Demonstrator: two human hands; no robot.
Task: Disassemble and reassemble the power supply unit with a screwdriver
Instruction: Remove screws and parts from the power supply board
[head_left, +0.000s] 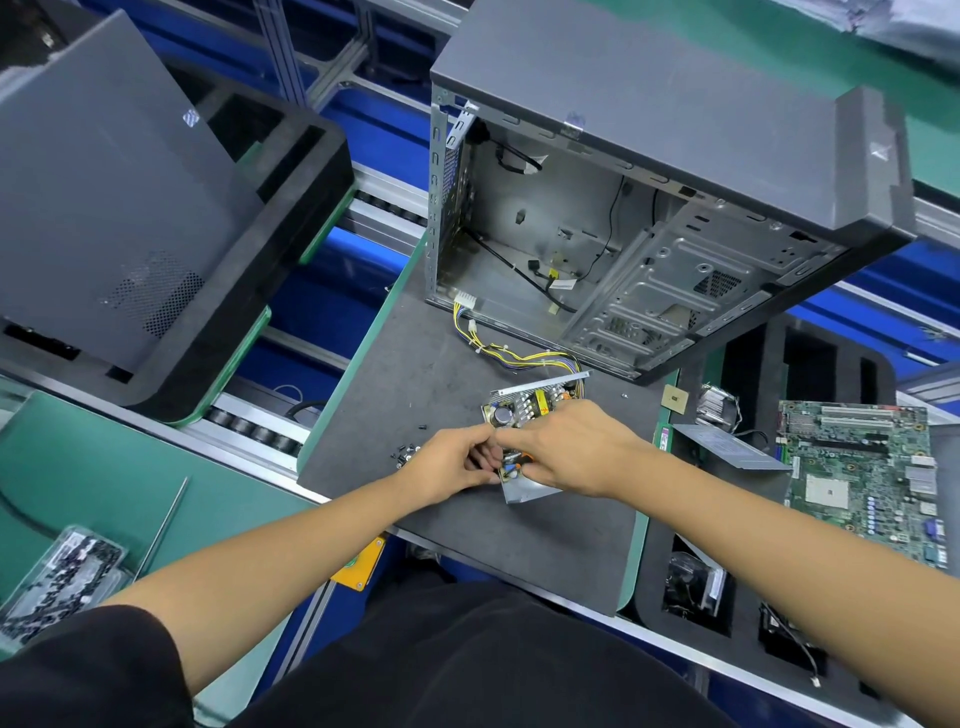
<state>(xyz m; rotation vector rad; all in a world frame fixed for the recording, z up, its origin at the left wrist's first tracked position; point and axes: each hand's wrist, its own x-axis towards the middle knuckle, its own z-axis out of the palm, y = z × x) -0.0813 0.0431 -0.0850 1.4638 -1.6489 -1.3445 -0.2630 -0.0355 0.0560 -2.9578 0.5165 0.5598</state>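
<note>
The opened power supply unit (530, 402) lies on the dark grey work mat (415, 374), its circuit board with capacitors and a yellow transformer exposed. A yellow and black cable bundle (511, 356) runs from it toward the case. My right hand (566, 449) reaches over the unit's near end, fingers curled round an orange-handled tool that is mostly hidden. My left hand (452, 460) meets it from the left and pinches something small at the unit's near edge. Several loose black screws (408, 452) lie just left of my left hand.
An empty open computer case (597, 249) stands behind the unit. A grey side panel (104, 197) rests on a black foam tray at left. A motherboard (862, 478), a grey cover plate (727, 447) and a CPU (675, 399) lie right. A screw box (57, 577) sits lower left.
</note>
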